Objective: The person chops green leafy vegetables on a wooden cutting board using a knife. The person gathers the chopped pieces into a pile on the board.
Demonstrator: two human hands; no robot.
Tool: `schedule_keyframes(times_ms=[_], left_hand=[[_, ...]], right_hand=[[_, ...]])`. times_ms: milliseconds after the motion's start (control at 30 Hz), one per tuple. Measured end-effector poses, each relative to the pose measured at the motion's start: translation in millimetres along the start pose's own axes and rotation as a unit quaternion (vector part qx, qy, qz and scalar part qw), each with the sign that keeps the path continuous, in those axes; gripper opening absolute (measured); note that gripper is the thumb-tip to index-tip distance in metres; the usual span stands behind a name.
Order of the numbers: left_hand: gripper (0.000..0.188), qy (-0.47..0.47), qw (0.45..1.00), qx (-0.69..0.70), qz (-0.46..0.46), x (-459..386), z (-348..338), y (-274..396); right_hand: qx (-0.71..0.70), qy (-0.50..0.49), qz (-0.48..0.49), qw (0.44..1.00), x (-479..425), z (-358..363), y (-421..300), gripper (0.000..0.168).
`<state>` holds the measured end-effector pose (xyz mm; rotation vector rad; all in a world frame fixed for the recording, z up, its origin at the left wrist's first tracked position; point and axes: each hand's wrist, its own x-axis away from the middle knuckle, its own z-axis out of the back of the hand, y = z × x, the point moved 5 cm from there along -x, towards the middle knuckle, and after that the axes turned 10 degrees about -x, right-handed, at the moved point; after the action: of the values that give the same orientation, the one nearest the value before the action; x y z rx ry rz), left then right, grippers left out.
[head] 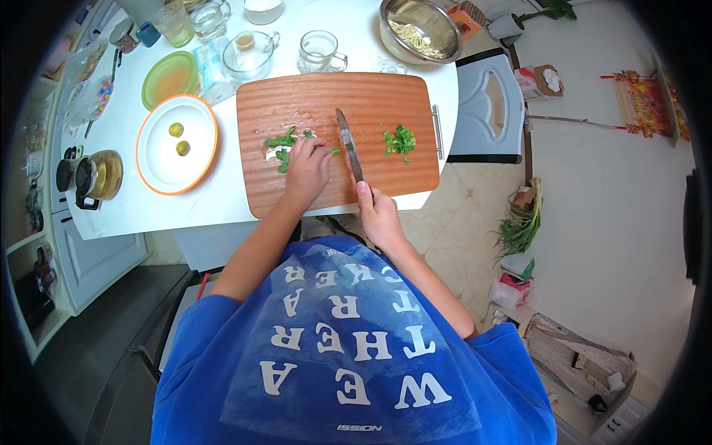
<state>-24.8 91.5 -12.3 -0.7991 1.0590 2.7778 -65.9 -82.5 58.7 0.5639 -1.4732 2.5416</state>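
My left hand presses a small bunch of leafy green herbs down on a wooden cutting board. Cut stems poke out past its fingertips on the right. In my right hand is the handle of a kitchen knife. Its blade lies over the middle of the board, pointing away from me, just right of the stems. A small pile of chopped greens sits on the board's right side. Wet spots show on the wood around the herbs.
Left of the board, an orange-rimmed white plate bears two small round green fruits. Beyond it are a green lid and a glass teapot. Glass mugs and a steel bowl with noodles stand behind the board.
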Motion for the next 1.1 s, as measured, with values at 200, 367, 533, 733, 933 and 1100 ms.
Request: schedule_keyframes(times_ms=[200,367,533,733,933,1100], left_hand=[[0.008,0.009,1.000,0.009,-0.002,-1,2,1],[0.007,0.002,1.000,0.002,-0.006,-1,0,0],[0.007,-0.009,1.000,-0.019,-0.013,-2,-1,0],[0.007,-0.012,1.000,-0.022,-0.009,-2,0,3],[0.007,-0.004,1.000,-0.026,-0.015,-3,1,5],[0.007,-0.012,0.999,-0.037,-0.010,-3,-1,2]], right_hand=[[-0.004,0.000,0.017,1.000,-5,-13,5,0.059],[0.022,0.016,0.059,0.998,-13,-20,12,0.066],[0.050,0.012,0.070,0.996,-17,-24,14,0.067],[0.037,-0.010,0.061,0.997,-20,-27,21,0.068],[-0.052,-0.044,-0.054,0.996,-47,-28,9,0.067],[-0.010,-0.033,0.014,0.999,-19,-27,2,0.064]])
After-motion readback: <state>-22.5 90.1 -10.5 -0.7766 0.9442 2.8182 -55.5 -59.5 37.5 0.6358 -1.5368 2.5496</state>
